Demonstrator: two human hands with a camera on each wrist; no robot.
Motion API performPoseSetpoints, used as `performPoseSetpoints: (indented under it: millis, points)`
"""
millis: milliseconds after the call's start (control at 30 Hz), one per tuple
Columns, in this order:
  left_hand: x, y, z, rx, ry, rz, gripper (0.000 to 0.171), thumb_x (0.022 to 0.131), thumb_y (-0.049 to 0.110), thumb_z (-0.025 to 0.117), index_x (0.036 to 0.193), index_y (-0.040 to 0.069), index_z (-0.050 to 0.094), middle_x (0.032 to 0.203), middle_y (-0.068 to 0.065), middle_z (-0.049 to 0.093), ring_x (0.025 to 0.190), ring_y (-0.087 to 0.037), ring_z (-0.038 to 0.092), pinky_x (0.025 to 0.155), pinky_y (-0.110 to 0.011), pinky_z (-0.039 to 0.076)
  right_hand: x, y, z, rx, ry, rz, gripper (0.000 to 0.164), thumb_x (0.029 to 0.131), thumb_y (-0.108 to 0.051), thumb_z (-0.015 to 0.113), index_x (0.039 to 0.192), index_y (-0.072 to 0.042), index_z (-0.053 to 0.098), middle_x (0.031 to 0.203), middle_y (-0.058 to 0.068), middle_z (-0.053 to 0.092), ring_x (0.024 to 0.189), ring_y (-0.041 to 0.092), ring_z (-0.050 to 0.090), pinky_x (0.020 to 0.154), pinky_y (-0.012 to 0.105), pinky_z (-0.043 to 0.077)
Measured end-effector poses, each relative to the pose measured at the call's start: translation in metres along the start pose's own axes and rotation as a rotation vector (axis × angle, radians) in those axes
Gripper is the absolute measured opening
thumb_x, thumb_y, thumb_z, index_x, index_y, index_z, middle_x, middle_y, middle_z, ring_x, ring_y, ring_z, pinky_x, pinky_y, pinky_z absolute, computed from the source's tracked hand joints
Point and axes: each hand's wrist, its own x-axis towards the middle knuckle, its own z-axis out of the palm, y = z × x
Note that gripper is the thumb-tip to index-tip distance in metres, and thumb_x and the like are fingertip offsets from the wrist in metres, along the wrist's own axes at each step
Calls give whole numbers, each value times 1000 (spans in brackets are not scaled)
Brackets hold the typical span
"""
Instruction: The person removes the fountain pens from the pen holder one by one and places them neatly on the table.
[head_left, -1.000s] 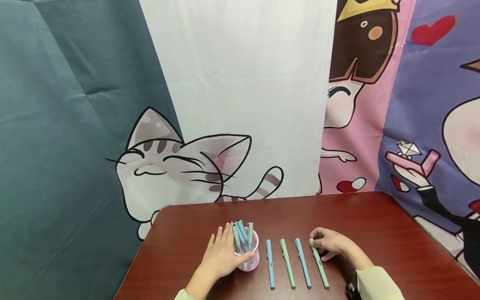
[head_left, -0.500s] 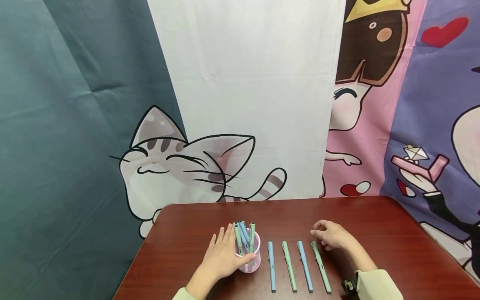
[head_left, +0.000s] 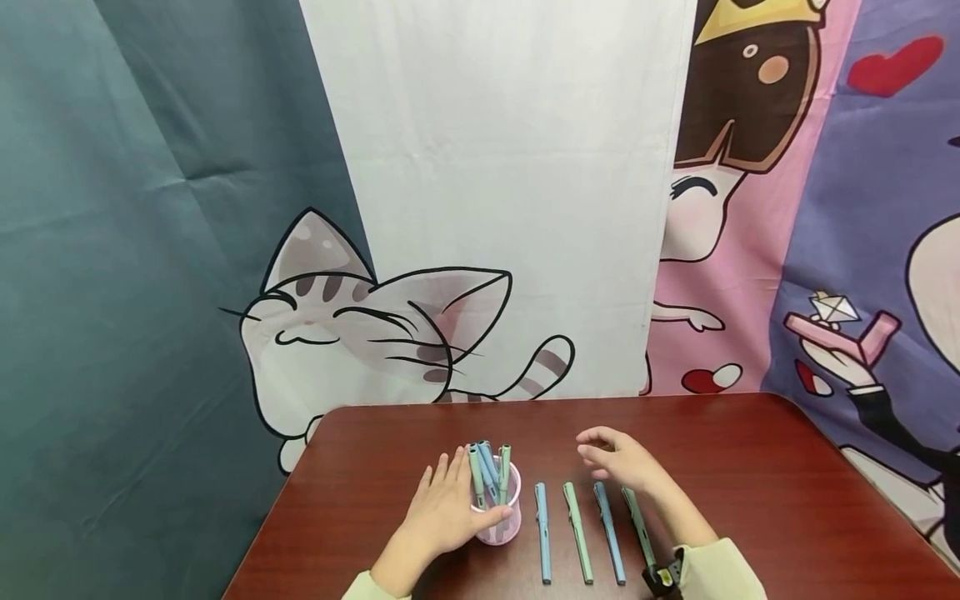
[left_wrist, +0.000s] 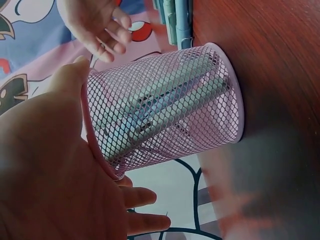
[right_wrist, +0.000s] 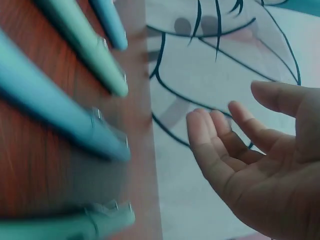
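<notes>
A pink mesh pen holder (head_left: 504,530) stands upright with several green and blue pens (head_left: 487,473) in it. Flat against its left side lies my left hand (head_left: 444,515), fingers straight and thumb across the near side at the rim. The left wrist view shows the palm close to the mesh wall (left_wrist: 165,110). Right of the holder, a row on the table holds a blue pen (head_left: 543,533), a green pen (head_left: 578,533), another blue pen (head_left: 610,533) and another green pen (head_left: 637,525). My right hand (head_left: 626,461) hovers beyond their far ends, fingers loosely bent, holding nothing.
A reddish-brown wooden table (head_left: 420,433) carries everything, with its far edge against a cartoon-printed curtain (head_left: 480,208). A dark strap device (head_left: 663,575) on the right wrist overlaps the near end of the rightmost green pen.
My right hand has let go of the rightmost green pen, lifted off it and moved left over the far ends of the row. My left hand stays at the holder.
</notes>
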Motion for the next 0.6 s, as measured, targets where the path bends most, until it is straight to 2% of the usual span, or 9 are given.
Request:
performPoseSetpoints:
  millis: [200,400,600]
  points:
    - [1,1,-1,-18,-8,-12,120,79,85,55,157,-3,30,161,-20,35,148,-43,32,118,-63,24,5,-8,20,116,36,-27,38,99,-22,67,129,1,60,120,20,64,114,39,65,87,42,59]
    - [1,1,-2,-24,-21,-22,120,79,85,56,156,-3,30,160,-21,35,148,-44,32,118,-63,24,9,-14,40,199,26,-111,43,99,-18,66,132,7,55,124,26,60,113,43,65,87,39,60]
    - [1,1,-4,-25,-34,-18,119,79,86,54,156,-2,31,160,-21,35,147,-45,32,117,-64,25,10,-17,60,302,55,-86,43,98,-19,69,133,1,57,127,23,60,118,40,63,93,41,57]
